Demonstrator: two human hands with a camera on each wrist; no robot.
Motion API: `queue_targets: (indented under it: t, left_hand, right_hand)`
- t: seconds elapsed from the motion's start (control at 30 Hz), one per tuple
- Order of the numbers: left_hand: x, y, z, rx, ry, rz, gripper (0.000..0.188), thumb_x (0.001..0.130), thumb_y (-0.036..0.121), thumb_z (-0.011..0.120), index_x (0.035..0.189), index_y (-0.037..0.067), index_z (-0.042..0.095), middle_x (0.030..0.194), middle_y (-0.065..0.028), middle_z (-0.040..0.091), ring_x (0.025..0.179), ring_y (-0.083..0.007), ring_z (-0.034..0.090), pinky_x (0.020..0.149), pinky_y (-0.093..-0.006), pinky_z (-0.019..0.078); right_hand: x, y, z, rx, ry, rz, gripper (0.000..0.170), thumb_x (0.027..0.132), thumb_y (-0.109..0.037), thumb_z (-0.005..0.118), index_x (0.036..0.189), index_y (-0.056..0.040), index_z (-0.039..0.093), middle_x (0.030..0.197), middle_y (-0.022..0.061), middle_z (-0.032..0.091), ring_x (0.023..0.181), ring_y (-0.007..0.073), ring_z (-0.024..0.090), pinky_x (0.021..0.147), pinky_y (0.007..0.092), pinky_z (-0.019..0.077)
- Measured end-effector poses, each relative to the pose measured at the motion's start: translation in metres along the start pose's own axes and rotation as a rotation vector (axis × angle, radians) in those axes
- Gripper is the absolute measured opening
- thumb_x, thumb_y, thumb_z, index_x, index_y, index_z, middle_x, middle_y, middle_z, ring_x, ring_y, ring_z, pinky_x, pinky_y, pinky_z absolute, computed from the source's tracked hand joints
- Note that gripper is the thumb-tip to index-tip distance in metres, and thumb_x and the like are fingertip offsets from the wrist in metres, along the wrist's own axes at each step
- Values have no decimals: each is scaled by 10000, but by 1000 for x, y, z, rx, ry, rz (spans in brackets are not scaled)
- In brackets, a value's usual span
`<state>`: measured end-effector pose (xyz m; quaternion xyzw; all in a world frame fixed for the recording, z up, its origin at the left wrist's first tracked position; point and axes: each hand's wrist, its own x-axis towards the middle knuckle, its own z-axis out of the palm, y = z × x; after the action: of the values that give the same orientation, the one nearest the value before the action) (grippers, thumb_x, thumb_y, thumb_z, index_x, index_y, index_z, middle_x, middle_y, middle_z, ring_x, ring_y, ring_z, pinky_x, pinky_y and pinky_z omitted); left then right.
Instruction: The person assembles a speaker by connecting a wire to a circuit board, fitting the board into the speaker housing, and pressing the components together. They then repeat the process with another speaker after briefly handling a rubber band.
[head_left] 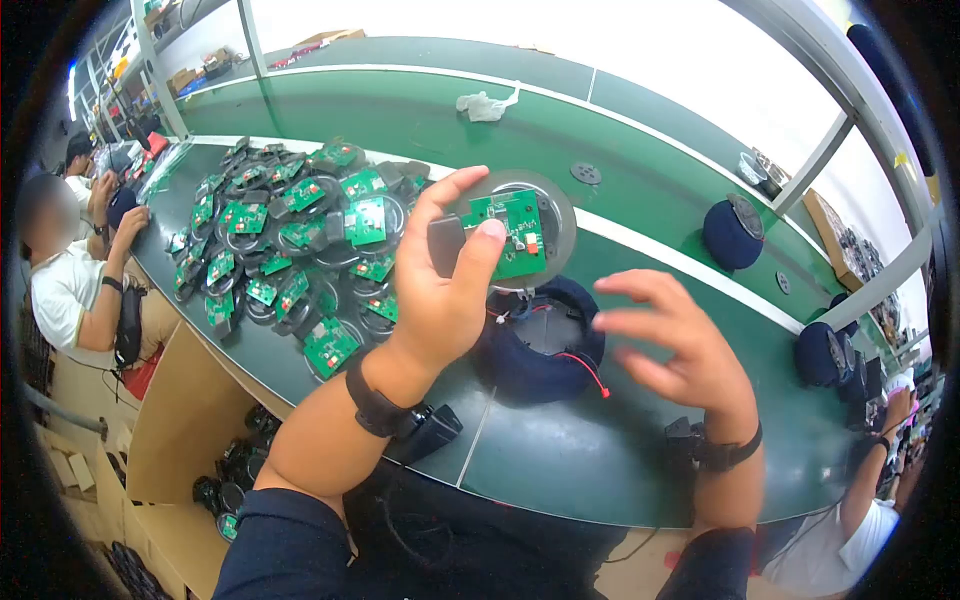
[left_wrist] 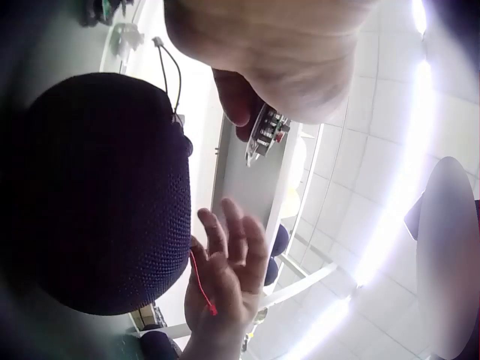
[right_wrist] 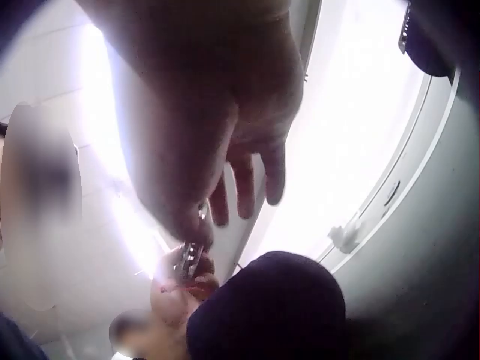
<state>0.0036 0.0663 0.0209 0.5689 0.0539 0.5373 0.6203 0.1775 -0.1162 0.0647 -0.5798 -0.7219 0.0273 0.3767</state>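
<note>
My left hand (head_left: 437, 300) grips a round, clear-rimmed base (head_left: 566, 235) carrying a green circuit board (head_left: 518, 208), thumb on the board and fingers round the edge. Just below it on the bench sits a dark blue fabric-covered round housing (head_left: 540, 380), its hollow top facing up. A red wire (head_left: 585, 368) with a small plug hangs over the housing's side; a thinner wire (left_wrist: 171, 67) rises from it in the left wrist view. To the right of the housing, my right hand (head_left: 685, 345) hovers with fingers spread and loosely bent, holding nothing.
A large pile of similar board-bearing bases (head_left: 300, 235) covers the bench's left. Further right stand more fabric housings (head_left: 733, 235). Crumpled plastic (head_left: 487, 106) lies on the far green strip. A cardboard box (head_left: 190, 430) stands below the left edge. Other people sit at both sides.
</note>
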Motion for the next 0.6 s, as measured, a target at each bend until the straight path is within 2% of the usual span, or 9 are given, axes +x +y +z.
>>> queue_targets:
  t: [0.07, 0.1, 0.13, 0.23, 0.3, 0.4, 0.5, 0.6]
  left_hand:
    - [-2, -9, -1, 58, -13, 53, 421, 951, 81, 605, 1351, 2, 503, 1149, -84, 616, 963, -105, 609, 835, -254, 515]
    - [-2, -12, -1, 121, -34, 106, 418, 951, 77, 604, 1350, 2, 503, 1143, -84, 619, 946, -104, 611, 827, -253, 520]
    - [-6, -7, -1, 120, -89, 95, 418, 952, 64, 606, 1350, -4, 498, 1162, -94, 617, 956, -113, 621, 822, -261, 528]
    - [-10, -7, 6, 65, -99, 107, 423, 954, 60, 611, 1352, -16, 491, 1173, -105, 622, 972, -123, 632, 820, -263, 527]
    - [-9, -10, 3, 129, -116, 128, 429, 953, 57, 614, 1355, -21, 485, 1189, -113, 617, 984, -130, 636, 822, -266, 528]
    - [-7, -12, 1, 213, -121, 164, 442, 953, 56, 616, 1363, -28, 474, 1207, -123, 614, 1002, -142, 638, 830, -272, 530]
    - [-8, -15, -2, 281, -128, 178, 453, 955, 57, 612, 1376, -25, 464, 1231, -130, 603, 1034, -152, 631, 841, -274, 528]
    - [-9, -13, 0, 218, -150, 158, 458, 956, 49, 605, 1381, -35, 456, 1266, -145, 581, 1055, -161, 625, 863, -290, 536]
  right_hand:
    - [3, 3, -1, -85, -277, -167, 329, 772, -59, 774, 1091, -135, 749, 1313, 112, 607, 1211, 351, 569, 995, 443, 475]
    - [3, 8, 2, -81, -278, -165, 329, 772, -59, 774, 1091, -135, 749, 1313, 112, 607, 1211, 351, 569, 995, 443, 475]
    - [1, 15, 9, -11, -274, -196, 310, 766, -90, 787, 1070, -140, 757, 1297, 101, 622, 1220, 356, 561, 1002, 453, 466]
    - [0, 22, 19, 83, -243, -213, 293, 771, -131, 780, 1063, -149, 764, 1262, 90, 653, 1231, 361, 555, 1010, 477, 446]
    - [2, 20, 16, 58, -345, -244, 287, 783, -140, 757, 1070, -148, 764, 1289, 99, 641, 1238, 365, 551, 1023, 506, 422]
    - [1, 18, 9, 150, -365, -233, 291, 786, -139, 743, 1075, -151, 764, 1315, 101, 634, 1268, 363, 541, 1059, 526, 385]
    - [-2, 18, 7, 73, -435, -226, 297, 792, -145, 747, 1088, -157, 765, 1348, 110, 622, 1296, 357, 530, 1076, 514, 376]
    - [-5, 25, 13, 107, -389, -235, 283, 822, -153, 745, 1104, -160, 764, 1361, 114, 617, 1296, 325, 542, 1089, 510, 368]
